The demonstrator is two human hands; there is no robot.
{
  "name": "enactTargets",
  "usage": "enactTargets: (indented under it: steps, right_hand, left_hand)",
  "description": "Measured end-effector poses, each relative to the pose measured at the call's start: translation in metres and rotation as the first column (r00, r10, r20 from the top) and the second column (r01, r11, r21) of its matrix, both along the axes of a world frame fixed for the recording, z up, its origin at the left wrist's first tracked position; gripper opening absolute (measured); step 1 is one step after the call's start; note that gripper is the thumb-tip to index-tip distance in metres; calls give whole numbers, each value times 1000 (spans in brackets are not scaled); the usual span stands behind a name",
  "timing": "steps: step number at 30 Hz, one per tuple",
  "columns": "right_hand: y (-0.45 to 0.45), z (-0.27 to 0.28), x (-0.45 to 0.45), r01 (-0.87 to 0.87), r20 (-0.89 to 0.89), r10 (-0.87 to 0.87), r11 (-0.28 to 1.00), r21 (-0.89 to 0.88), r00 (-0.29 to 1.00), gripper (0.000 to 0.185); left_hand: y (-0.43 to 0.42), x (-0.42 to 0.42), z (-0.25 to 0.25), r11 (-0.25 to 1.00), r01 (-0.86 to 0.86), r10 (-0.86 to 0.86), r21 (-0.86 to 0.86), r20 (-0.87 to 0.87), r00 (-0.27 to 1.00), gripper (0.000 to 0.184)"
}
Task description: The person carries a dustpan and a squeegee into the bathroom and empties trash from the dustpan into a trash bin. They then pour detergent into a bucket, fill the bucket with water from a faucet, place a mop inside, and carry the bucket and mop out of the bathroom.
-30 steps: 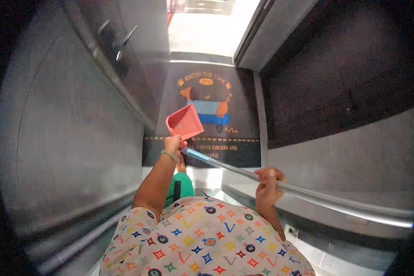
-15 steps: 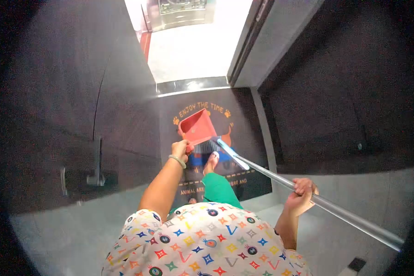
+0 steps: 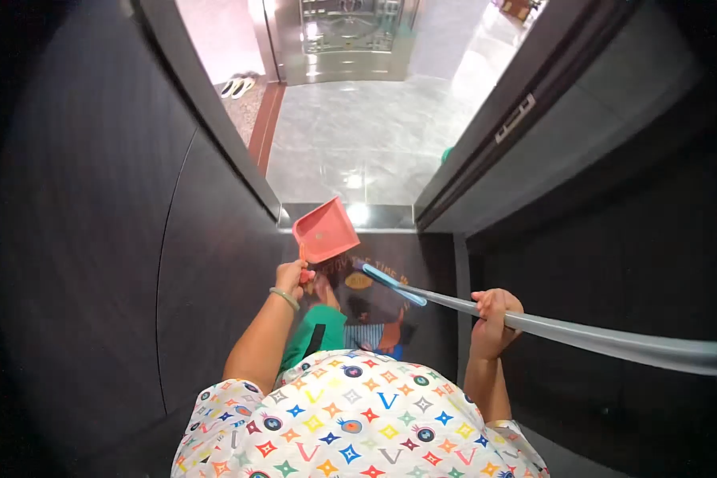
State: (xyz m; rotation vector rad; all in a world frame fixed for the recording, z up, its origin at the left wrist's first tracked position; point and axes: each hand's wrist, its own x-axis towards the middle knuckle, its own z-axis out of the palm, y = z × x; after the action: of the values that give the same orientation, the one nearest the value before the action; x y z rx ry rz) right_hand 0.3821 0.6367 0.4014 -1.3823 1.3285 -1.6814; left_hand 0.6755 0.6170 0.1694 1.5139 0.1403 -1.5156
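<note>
A red dustpan (image 3: 327,231) is held out in front by its short handle, with my left hand (image 3: 291,279) closed round it. Some small bits lie in the pan. My right hand (image 3: 496,312) grips a long grey pole (image 3: 597,333) that runs out to the right edge of the view. At the pole's far end is a light blue broom head (image 3: 393,284), just right of and below the dustpan, apart from it. Its bristles are hard to make out. Both tools are over a dark doormat (image 3: 430,263) with lettering and a dog picture.
An open doorway lies ahead, with a dark sill (image 3: 390,216) and a grey tiled floor (image 3: 334,143) beyond. A metal door (image 3: 346,40) stands at the far side, and light shoes (image 3: 237,87) lie at the upper left. Dark panels flank both sides.
My body has moved forward over the mat, closer to the doorway. The dustpan now overlaps the sill, and the broom head has come away from its edge. Both hands keep their grip.
</note>
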Motion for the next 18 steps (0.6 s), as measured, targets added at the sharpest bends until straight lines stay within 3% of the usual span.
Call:
enactTargets:
  steps: [6, 8, 9, 12, 18]
  right_hand:
    - [-1, -10, -4, 79, -2, -79, 997, 7, 997, 26]
    - [-1, -15, -14, 21, -18, -22, 999, -30, 1000, 23]
    - [-1, -15, -16, 9, -33, -11, 998, -58, 999, 23]
    - [-10, -11, -12, -25, -21, 23, 996, -84, 1000, 22]
    - [-9, -29, -31, -95, 68, 101, 992, -86, 993, 22]
  left_hand:
    - [5, -13, -21, 999, -27, 27, -26, -3, 1000, 5]
    - [8, -15, -37, 996, -7, 4, -88, -31, 999, 5]
    - [5, -22, -16, 1000, -7, 7, 6, -1, 1000, 6]
    - [-3, -10, 1, 999, -38, 39, 32, -21, 999, 7]
    - [-20, -16, -33, 998, -64, 63, -16, -70, 996, 8]
